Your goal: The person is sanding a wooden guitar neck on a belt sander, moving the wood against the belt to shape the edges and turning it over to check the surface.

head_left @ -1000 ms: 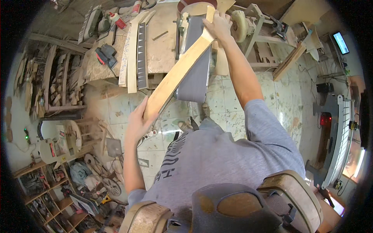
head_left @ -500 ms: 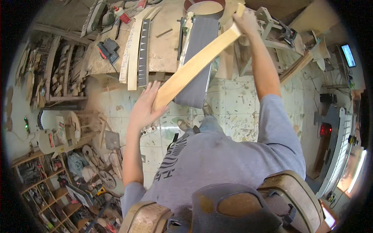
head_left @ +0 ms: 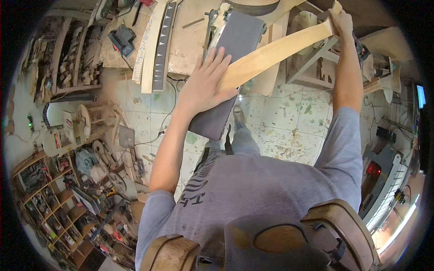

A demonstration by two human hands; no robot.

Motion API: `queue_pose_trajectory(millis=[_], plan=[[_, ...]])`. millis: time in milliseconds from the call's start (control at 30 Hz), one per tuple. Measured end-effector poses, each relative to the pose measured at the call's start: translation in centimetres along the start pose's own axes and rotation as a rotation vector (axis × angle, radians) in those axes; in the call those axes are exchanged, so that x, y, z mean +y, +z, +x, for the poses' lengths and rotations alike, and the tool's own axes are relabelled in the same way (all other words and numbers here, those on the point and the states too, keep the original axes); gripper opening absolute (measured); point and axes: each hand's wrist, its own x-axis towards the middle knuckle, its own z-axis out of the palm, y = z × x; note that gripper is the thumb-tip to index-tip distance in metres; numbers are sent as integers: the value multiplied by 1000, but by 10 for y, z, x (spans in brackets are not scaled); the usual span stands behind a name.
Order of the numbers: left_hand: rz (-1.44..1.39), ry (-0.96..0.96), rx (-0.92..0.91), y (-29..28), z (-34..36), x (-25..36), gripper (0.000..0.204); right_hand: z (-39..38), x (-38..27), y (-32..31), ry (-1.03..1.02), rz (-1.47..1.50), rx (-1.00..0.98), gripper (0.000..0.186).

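A long pale wooden piece [head_left: 282, 47], shaped like a neck blank, lies diagonally over the dark belt [head_left: 235, 36] of a belt sander. My left hand [head_left: 205, 81] rests flat on the piece's near end, fingers stretched and apart, thumb along its lower edge, covering that end. My right hand [head_left: 342, 25] is closed around the narrower far end, beyond the belt's right side. The sander's metal side [head_left: 219, 22] shows behind the belt. A long strip with pale triangular markers [head_left: 160, 58] and pale wooden strips [head_left: 151, 58] lie on the bench [head_left: 185, 40] to the left.
A black-and-red hand tool [head_left: 121, 40] is on the bench's left part. A wooden stand [head_left: 296, 72] is at the right, scrap wood racks [head_left: 72, 63] at left, cubby shelves [head_left: 45, 198] at lower left. Cables [head_left: 167, 117] run over the tiled floor [head_left: 289, 131].
Both hands and the wooden piece have moved rightward; the left hand also moved up onto the belt, its fingers now flatter and spread. The piece lies at a shallower angle across the belt.
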Motion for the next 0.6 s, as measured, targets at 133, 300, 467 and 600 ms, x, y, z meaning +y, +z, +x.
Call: queue_pose_trajectory(millis=[133,300,467,600], plan=[[24,5,-13,1,13,1,90,1,2,-4,-25,44,19,81],[-54,-67,-73,-9,1,-9,91,-43,-100,-64,93,255,46,47],[-104,-102,-94,-25,-20,-23,89,-63,-119,-63,59,229,199,55],[-181,-125,-117,-38,-44,-39,87,-83,-151,-75,127,8,101,61]])
